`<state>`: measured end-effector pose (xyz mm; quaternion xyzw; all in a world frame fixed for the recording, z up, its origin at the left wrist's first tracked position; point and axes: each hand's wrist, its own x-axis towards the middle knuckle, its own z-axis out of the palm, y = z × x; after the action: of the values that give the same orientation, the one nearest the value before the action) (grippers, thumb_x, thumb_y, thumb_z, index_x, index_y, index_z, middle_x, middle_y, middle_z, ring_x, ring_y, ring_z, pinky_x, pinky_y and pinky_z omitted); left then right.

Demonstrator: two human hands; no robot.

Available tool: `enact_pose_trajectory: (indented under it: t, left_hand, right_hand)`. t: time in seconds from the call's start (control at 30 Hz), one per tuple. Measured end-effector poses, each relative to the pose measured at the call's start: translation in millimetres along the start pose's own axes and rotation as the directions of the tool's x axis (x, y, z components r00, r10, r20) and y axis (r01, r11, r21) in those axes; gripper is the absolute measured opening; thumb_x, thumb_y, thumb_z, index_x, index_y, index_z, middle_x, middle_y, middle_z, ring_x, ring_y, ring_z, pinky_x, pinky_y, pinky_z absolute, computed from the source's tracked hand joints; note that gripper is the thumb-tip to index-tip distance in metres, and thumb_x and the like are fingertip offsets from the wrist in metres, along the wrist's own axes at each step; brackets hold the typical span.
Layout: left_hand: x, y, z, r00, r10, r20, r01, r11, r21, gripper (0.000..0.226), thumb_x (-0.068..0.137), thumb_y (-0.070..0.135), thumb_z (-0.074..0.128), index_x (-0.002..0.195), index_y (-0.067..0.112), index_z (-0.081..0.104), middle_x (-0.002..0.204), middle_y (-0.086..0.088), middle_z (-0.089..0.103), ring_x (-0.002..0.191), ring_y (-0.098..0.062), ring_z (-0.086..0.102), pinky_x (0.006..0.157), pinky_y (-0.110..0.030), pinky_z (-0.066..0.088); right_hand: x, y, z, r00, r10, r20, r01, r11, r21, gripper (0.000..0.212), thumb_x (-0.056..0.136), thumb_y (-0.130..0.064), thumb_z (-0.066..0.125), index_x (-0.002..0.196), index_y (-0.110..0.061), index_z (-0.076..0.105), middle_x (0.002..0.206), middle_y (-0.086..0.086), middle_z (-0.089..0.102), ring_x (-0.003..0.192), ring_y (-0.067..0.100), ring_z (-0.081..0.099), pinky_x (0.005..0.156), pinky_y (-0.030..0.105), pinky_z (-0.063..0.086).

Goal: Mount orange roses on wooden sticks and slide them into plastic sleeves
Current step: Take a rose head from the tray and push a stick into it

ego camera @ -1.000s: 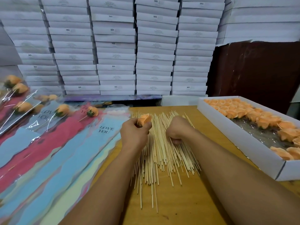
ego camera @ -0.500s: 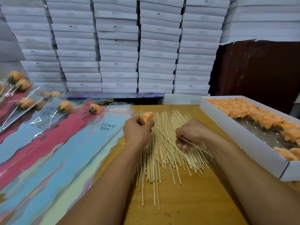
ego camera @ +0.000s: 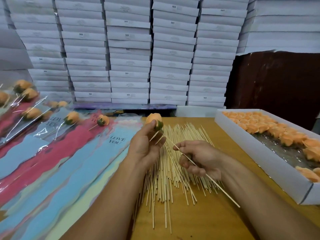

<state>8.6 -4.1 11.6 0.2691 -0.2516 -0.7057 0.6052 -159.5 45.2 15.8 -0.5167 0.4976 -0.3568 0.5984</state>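
Stick (ego camera: 206, 174) tip hidden behind left hand (ego camera: 144, 148); box labels (ego camera: 128, 35) unreadable.

sleeves (ego camera: 57, 163) left, sticks (ego camera: 174, 172) centre, rose box (ego camera: 256, 144) right

Both forearms bare to frame edge; left hand (ego camera: 145, 149) and right hand (ego camera: 201, 159) ungloved, without rings, watches or sleeves.
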Motion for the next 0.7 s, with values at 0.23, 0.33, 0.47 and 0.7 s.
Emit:
enact_pose_trajectory:
  t: [0.23,0.33,0.47,0.7]
  left_hand:
    - [-4,0,-1,0.991,-0.054,0.119,0.047,0.997,0.060,0.026,0.089,0.011,0.064,0.111,-0.003,0.062,0.094,-0.014,0.070,0.088,-0.022,0.067,0.081,-0.030,0.052]
    - [-8,-6,0,0.969,-0.144,0.200,0.098,0.970,0.223,0.035,0.077,0.019,0.068,0.106,0.000,0.066,0.096,-0.012,0.070,0.086,-0.020,0.065,0.082,-0.030,0.051]
    - [-7,-5,1,0.971,-0.132,0.199,0.097,0.979,0.177,0.024,0.084,0.016,0.067,0.104,0.001,0.066,0.102,-0.015,0.068,0.090,-0.022,0.059,0.089,-0.036,0.052]
    - [-1,8,-1,0.998,-0.038,0.040,0.044,0.987,-0.156,0.012,0.093,0.013,0.065,0.096,0.001,0.062,0.081,-0.013,0.063,0.072,-0.017,0.059,0.059,-0.024,0.057]
  right_hand:
    - [0,1,4,0.987,-0.023,0.158,-0.001,0.988,0.153,0.017,0.103,-0.008,0.044,0.113,-0.003,0.057,0.070,0.015,0.062,0.048,0.018,0.058,0.039,0.024,0.049]
    - [7,4,5,0.992,-0.077,0.099,0.049,0.964,0.261,0.019,0.105,-0.019,0.050,0.112,-0.005,0.061,0.069,0.007,0.058,0.047,0.012,0.052,0.037,0.019,0.041]
    - [10,7,1,0.994,-0.109,0.018,0.099,0.947,0.306,0.018,0.106,-0.017,0.048,0.111,-0.006,0.062,0.060,0.002,0.048,0.036,0.006,0.039,0.029,0.016,0.028]
    - [4,10,18,0.893,-0.424,-0.150,0.414,0.906,-0.095,0.023,0.106,-0.013,0.043,0.121,-0.018,0.060,0.057,0.005,0.060,0.035,0.014,0.045,0.034,0.021,0.033]
